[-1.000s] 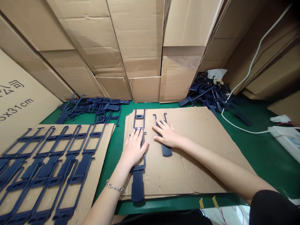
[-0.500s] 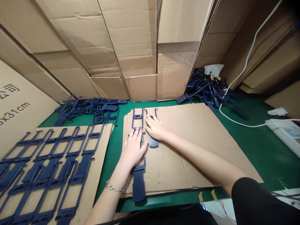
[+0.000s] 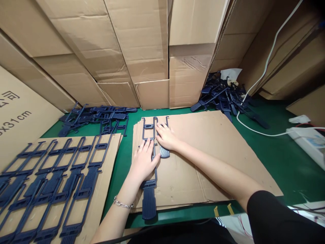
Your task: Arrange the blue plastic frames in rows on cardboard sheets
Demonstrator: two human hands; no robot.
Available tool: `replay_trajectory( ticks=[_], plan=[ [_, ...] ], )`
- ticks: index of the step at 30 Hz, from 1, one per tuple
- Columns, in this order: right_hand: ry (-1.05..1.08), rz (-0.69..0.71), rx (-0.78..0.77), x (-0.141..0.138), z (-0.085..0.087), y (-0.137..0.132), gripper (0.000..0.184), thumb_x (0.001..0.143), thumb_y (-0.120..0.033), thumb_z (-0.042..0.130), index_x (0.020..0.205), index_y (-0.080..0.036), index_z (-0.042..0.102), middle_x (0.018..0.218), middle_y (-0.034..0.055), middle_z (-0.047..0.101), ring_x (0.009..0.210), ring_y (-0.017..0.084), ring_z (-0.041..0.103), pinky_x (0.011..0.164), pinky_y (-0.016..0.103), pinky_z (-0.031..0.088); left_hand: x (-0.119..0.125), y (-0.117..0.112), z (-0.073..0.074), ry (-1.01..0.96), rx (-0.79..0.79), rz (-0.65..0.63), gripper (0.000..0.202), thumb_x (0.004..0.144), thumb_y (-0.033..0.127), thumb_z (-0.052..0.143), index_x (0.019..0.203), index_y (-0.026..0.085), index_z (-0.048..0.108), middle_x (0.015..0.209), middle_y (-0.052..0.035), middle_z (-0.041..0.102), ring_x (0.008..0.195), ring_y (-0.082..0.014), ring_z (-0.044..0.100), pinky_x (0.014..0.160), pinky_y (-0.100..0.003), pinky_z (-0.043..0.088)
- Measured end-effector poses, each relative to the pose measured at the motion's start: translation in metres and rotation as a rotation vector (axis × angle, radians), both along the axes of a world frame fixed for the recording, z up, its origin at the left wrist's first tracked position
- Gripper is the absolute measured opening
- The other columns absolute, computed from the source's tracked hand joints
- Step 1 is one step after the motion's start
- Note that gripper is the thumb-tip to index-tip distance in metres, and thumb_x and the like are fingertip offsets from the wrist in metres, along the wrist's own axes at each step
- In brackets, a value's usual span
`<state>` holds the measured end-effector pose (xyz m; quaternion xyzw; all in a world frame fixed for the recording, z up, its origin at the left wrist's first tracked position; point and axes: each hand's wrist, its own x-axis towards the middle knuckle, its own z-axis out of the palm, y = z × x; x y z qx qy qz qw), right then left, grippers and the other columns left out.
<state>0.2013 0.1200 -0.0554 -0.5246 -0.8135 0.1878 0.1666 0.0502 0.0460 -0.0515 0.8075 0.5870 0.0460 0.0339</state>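
A stack of cardboard sheets (image 3: 208, 156) lies on the green table. A long dark blue plastic frame (image 3: 149, 200) rests along the stack's left edge, and my left hand (image 3: 144, 162) lies flat on its middle, fingers stretched out. Right beside it sits a shorter blue part (image 3: 164, 151) with two prongs pointing away. My right hand (image 3: 166, 137) lies flat over that part, fingers spread, pressing it next to the long frame.
Another cardboard sheet (image 3: 109, 176) at left carries several blue frames in rows (image 3: 50, 189). Loose blue parts are piled at the back left (image 3: 99, 117) and back right (image 3: 225, 96). Cardboard boxes (image 3: 152, 57) wall the back. A white cable (image 3: 256, 130) and power strip (image 3: 308, 142) lie right.
My right hand has slid the shorter blue part leftward and away, until it sits against the long frame. The left hand has stayed on the frame.
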Motion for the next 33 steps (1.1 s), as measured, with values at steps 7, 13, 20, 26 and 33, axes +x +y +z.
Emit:
replay_trajectory(
  ticks=[7,13,20,26,33],
  plan=[
    [0.016,-0.007,0.005,-0.001,0.000,0.001,0.054,0.087,-0.035,0.032,0.138,-0.017,0.029,0.146,0.0062,0.018,0.134,0.026,0.010,0.103,0.059,0.010,-0.001,0.001,0.000,-0.034,-0.010,-0.016,0.063,0.086,0.047,0.033,0.138,0.012,0.028,0.143,-0.0089,0.023,0.131,-0.0276,0.020,0.104,-0.047,0.024],
    [0.051,-0.019,0.028,0.001,-0.001,-0.001,0.051,0.089,-0.041,0.029,0.136,-0.020,0.034,0.147,0.0050,0.016,0.135,0.025,0.009,0.103,0.058,0.012,-0.013,0.009,0.000,-0.286,-0.076,-0.008,0.066,0.086,0.050,0.029,0.139,0.010,0.023,0.144,-0.0131,0.019,0.133,-0.0243,0.016,0.107,-0.044,0.019],
    [0.169,-0.051,0.069,0.002,-0.006,0.000,0.051,0.090,-0.047,0.026,0.131,-0.020,0.041,0.146,0.0057,0.018,0.135,0.026,0.009,0.102,0.057,0.016,-0.022,-0.015,0.009,-0.213,-0.059,0.125,0.068,0.084,0.049,0.034,0.138,0.009,0.024,0.145,-0.0148,0.017,0.133,-0.0264,0.013,0.106,-0.046,0.019],
    [0.186,-0.047,0.094,0.003,-0.009,0.000,0.050,0.090,-0.046,0.028,0.129,-0.020,0.044,0.146,0.0063,0.021,0.134,0.027,0.011,0.102,0.058,0.017,-0.014,-0.043,0.008,-0.087,-0.166,0.221,0.092,0.075,0.058,0.041,0.139,0.000,0.009,0.145,-0.0177,0.010,0.133,-0.0287,0.009,0.105,-0.049,0.021],
    [0.172,-0.048,0.105,0.003,-0.011,-0.001,0.051,0.089,-0.047,0.028,0.129,-0.020,0.044,0.145,0.0069,0.022,0.134,0.027,0.011,0.102,0.057,0.017,-0.011,-0.043,0.012,-0.033,-0.253,0.230,0.092,0.076,0.057,0.037,0.139,-0.001,0.005,0.145,-0.0156,0.008,0.134,-0.0268,0.005,0.105,-0.050,0.019]
  ],
)
